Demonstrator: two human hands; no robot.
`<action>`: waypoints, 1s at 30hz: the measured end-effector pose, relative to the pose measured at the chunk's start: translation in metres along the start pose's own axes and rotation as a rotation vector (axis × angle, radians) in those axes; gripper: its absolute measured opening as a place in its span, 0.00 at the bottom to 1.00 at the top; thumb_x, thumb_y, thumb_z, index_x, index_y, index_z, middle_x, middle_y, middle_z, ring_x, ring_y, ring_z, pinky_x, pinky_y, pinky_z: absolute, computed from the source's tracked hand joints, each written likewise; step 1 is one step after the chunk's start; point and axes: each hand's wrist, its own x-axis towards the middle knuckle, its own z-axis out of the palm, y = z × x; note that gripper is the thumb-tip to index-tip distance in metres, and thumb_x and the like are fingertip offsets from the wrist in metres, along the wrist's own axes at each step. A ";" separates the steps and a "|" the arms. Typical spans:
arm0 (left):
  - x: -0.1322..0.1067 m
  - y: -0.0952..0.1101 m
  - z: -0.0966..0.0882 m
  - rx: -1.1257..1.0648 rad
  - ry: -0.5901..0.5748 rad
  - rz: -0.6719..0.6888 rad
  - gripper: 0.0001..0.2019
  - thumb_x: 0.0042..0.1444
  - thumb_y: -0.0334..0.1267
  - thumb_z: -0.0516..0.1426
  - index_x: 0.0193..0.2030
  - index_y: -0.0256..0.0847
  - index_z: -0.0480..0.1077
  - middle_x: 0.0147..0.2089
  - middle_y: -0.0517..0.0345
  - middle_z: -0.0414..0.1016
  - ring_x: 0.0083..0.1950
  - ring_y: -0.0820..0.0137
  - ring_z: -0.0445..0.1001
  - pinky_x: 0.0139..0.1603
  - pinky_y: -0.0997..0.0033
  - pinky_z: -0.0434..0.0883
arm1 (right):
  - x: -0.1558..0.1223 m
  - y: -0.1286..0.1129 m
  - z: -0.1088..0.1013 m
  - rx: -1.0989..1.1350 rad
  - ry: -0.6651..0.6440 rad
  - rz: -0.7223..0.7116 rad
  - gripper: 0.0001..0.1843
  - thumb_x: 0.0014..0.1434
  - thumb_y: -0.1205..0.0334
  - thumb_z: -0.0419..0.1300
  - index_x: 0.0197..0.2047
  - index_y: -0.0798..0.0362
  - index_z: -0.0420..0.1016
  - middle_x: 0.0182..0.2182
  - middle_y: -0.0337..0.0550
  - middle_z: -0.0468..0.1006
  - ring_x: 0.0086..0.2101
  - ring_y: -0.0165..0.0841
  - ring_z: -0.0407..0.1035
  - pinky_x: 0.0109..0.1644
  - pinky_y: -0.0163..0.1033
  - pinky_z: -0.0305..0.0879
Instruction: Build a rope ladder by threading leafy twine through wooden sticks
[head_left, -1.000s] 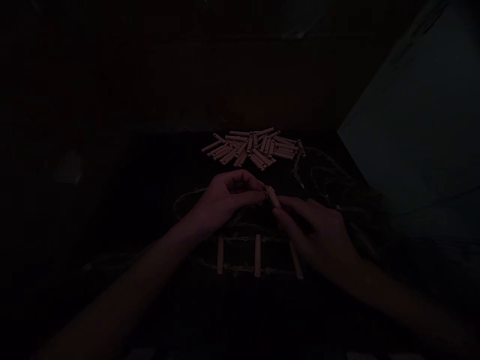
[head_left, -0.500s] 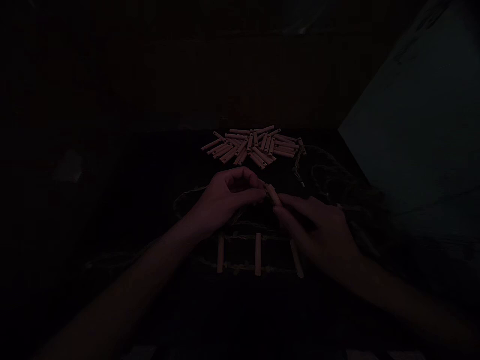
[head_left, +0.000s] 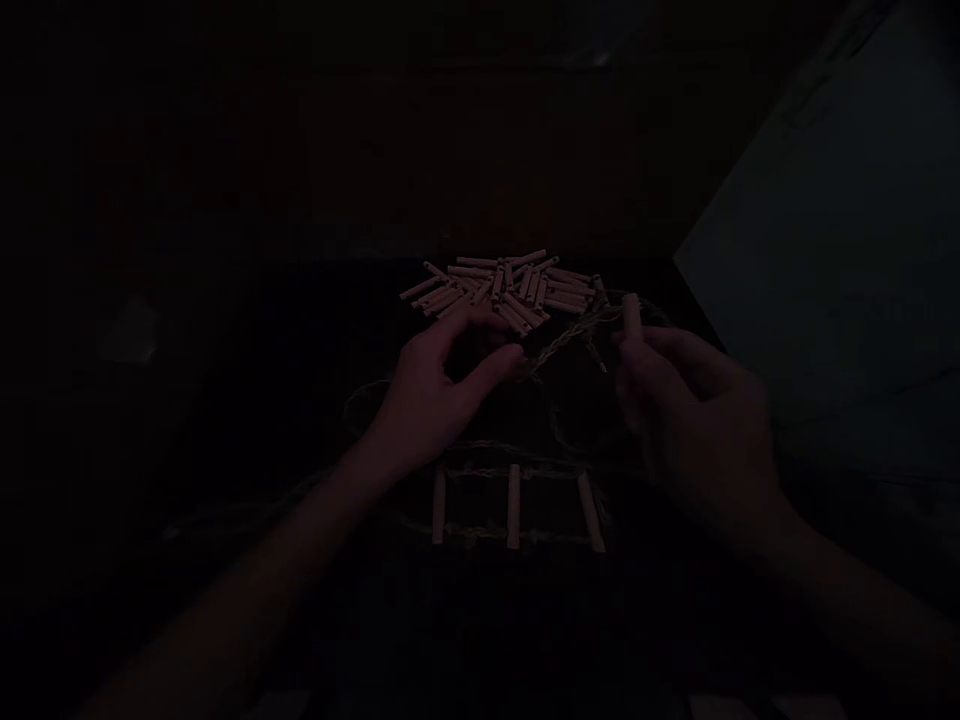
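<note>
Between thumb and fingers, my right hand (head_left: 694,410) holds a short wooden dowel (head_left: 632,316), nearly upright. A twisted rope (head_left: 566,340) runs from that dowel to my left hand (head_left: 450,375), whose thumb and fingers pinch it. Nearer to me lies a small rope ladder, with three wooden rungs (head_left: 514,508) joined by knotted rope along both ends. More rope loops between my left hand and the rungs. The dim light hides fine detail at my fingertips.
Beyond my hands is a pile of short wooden dowels (head_left: 525,285) with holes near their ends. Loose rope trails to the right and left on the dark surface. A pale panel (head_left: 840,260) stands at the right. Pale pieces show at the bottom edge.
My right hand has moved right and slightly up with the dowel, away from my left hand. The rope between them is now stretched out in view.
</note>
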 end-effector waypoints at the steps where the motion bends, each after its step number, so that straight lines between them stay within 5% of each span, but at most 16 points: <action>1: 0.000 0.000 0.001 -0.004 -0.050 -0.030 0.14 0.61 0.44 0.64 0.49 0.39 0.76 0.47 0.57 0.81 0.50 0.68 0.77 0.53 0.72 0.70 | 0.000 -0.001 0.001 -0.022 -0.020 0.001 0.14 0.62 0.47 0.66 0.40 0.49 0.80 0.23 0.35 0.70 0.21 0.26 0.61 0.21 0.33 0.57; 5: -0.003 0.005 0.005 -0.049 -0.069 -0.081 0.13 0.62 0.47 0.62 0.46 0.39 0.77 0.46 0.57 0.81 0.48 0.69 0.77 0.50 0.74 0.70 | -0.004 -0.003 0.005 -0.133 -0.146 -0.001 0.09 0.61 0.53 0.67 0.38 0.50 0.80 0.22 0.34 0.72 0.21 0.24 0.63 0.24 0.31 0.61; 11: -0.009 0.015 0.007 0.002 -0.093 -0.136 0.19 0.60 0.51 0.63 0.27 0.37 0.73 0.28 0.62 0.75 0.32 0.75 0.71 0.35 0.75 0.65 | -0.012 0.004 0.009 -0.291 -0.286 -0.103 0.08 0.60 0.57 0.68 0.42 0.49 0.80 0.29 0.36 0.79 0.29 0.27 0.72 0.30 0.32 0.66; 20: -0.011 0.008 0.012 0.124 -0.209 -0.127 0.14 0.62 0.46 0.59 0.32 0.37 0.75 0.31 0.62 0.75 0.35 0.72 0.73 0.37 0.72 0.65 | -0.018 0.015 0.011 -0.471 -0.386 -0.302 0.14 0.58 0.58 0.70 0.47 0.50 0.78 0.30 0.33 0.79 0.30 0.28 0.72 0.35 0.35 0.66; 30: -0.011 0.006 0.007 0.098 -0.255 0.014 0.13 0.64 0.47 0.60 0.38 0.37 0.74 0.37 0.61 0.77 0.39 0.72 0.75 0.42 0.73 0.67 | -0.013 0.009 0.007 -0.432 -0.264 -0.419 0.08 0.66 0.63 0.62 0.49 0.50 0.75 0.40 0.38 0.79 0.38 0.29 0.74 0.43 0.34 0.70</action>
